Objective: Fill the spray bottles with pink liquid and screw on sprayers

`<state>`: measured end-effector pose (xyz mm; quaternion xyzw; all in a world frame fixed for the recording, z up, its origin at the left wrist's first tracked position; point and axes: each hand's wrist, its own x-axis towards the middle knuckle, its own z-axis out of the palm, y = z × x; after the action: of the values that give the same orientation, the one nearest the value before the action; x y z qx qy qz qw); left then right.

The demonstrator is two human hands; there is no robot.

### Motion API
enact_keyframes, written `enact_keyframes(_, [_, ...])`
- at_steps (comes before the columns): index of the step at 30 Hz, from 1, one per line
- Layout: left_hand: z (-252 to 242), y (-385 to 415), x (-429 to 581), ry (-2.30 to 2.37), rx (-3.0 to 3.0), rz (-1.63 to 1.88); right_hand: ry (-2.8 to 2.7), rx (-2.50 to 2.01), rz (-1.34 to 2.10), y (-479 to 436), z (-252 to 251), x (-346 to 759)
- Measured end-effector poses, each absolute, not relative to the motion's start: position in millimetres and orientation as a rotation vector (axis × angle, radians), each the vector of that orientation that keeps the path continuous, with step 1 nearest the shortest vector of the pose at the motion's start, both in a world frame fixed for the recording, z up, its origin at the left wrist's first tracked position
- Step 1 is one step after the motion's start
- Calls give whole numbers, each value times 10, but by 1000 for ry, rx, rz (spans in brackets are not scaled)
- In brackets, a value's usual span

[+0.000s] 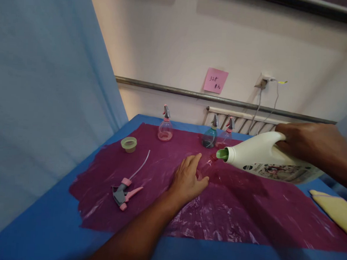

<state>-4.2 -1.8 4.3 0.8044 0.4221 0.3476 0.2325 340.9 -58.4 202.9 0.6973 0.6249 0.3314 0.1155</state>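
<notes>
My right hand [310, 144] grips the handle of a big white jug [266, 157] with a green spout, tipped on its side so the spout points left. Just under the spout stands a small clear bottle [208, 167] without its top, and my left hand [188, 180] is wrapped round its lower part on the purple plastic sheet [239, 212]. A pink and grey spray head [124, 191] with a long clear tube lies loose to the left. A green cap [128, 143] rests upside down further back.
Three small spray bottles stand along the back: a pinkish one [165, 127], a dark teal one [210, 134] and a clear one [227, 133]. A blue cloth [38, 231] covers the table. A yellow cloth [337, 210] lies at the right edge. A blue curtain [41, 78] hangs left.
</notes>
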Motion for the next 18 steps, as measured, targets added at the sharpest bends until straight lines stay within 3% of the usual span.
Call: enact_keyframes(18, [38, -23, -41, 1152, 2194, 967, 1781, 2061, 883, -596, 2120, 3300])
